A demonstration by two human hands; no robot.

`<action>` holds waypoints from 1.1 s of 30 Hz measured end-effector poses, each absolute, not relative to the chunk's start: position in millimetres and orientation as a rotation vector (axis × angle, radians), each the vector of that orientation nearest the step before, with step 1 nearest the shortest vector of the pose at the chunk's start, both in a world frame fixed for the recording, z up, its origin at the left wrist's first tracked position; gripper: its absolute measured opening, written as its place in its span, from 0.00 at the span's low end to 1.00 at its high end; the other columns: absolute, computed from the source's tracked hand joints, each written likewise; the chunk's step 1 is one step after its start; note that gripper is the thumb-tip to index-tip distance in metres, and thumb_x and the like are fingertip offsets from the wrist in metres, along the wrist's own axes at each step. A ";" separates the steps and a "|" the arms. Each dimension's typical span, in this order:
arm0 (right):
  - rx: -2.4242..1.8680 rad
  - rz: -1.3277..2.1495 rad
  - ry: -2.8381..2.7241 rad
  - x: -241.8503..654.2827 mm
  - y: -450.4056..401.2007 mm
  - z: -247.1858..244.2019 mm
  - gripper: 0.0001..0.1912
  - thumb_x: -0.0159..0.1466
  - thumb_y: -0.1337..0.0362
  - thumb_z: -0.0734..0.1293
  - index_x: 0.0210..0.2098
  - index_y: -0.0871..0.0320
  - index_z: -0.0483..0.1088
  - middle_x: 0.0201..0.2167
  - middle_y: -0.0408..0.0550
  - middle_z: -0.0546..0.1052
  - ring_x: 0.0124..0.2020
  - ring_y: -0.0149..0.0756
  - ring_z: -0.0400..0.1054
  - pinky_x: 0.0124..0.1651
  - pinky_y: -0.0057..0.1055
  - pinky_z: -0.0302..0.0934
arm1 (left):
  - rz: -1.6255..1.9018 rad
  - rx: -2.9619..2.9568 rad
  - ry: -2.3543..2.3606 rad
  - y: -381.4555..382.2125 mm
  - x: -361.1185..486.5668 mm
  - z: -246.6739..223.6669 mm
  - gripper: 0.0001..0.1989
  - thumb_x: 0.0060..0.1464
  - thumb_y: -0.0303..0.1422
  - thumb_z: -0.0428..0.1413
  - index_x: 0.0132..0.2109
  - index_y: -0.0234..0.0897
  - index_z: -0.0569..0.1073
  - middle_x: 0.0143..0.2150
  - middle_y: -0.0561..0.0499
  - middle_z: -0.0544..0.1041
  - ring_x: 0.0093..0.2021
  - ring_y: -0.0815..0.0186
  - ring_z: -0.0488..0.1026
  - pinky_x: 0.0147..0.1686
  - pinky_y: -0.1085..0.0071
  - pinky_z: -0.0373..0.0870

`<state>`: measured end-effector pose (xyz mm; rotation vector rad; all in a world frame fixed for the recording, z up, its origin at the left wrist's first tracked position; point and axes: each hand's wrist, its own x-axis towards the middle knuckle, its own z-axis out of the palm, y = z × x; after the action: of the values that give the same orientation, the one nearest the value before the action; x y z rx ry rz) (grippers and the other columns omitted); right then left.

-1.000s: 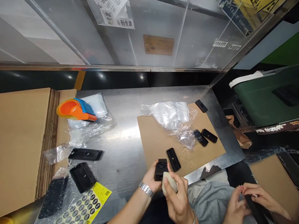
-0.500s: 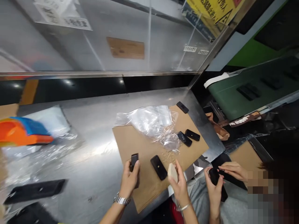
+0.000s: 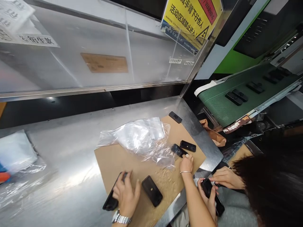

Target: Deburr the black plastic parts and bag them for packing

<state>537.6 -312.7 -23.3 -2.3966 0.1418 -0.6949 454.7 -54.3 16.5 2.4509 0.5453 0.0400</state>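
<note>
My left hand (image 3: 126, 192) has its fingers spread over a long black plastic case (image 3: 111, 200) lying at the left edge of a brown cardboard sheet (image 3: 134, 167). Its fingertips touch the case and the thumb stands apart. Right of it lies another black case (image 3: 152, 190), open side up. My right hand (image 3: 187, 164) reaches to the far right of the cardboard, its fingers closed at the near end of a dark case (image 3: 178, 150). A small pale bit shows at its fingertips; I cannot make out what it is. Beside that rests one more black case (image 3: 188, 145).
Crumpled clear plastic bags (image 3: 142, 135) lie across the cardboard. A black part (image 3: 175, 117) sits at its far corner. At right, a co-worker's hands (image 3: 213, 189) hold a black case. Behind runs a green conveyor (image 3: 217, 104) carrying black parts. A clear panel (image 3: 151, 63) borders the metal table.
My left hand has lowered its black case to the table and loosened its fingers. My right hand has moved forward to the far cases; the beige block it held no longer shows. The view has shifted right.
</note>
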 end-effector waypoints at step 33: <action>-2.076 0.102 -0.665 424.2 -210.0 175.3 0.24 0.64 0.52 0.54 0.58 0.52 0.56 0.50 0.53 0.65 0.47 0.40 0.57 0.47 0.41 0.57 | -0.204 1.726 -0.354 -44.8 435.2 123.6 0.20 0.34 0.30 0.60 0.40 0.37 0.72 0.30 0.48 0.74 0.28 0.63 0.70 0.30 0.71 0.63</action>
<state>424.2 -210.0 175.3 -2.0758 -0.6650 0.1020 435.2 -44.8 123.6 1.7258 -0.3538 -0.2037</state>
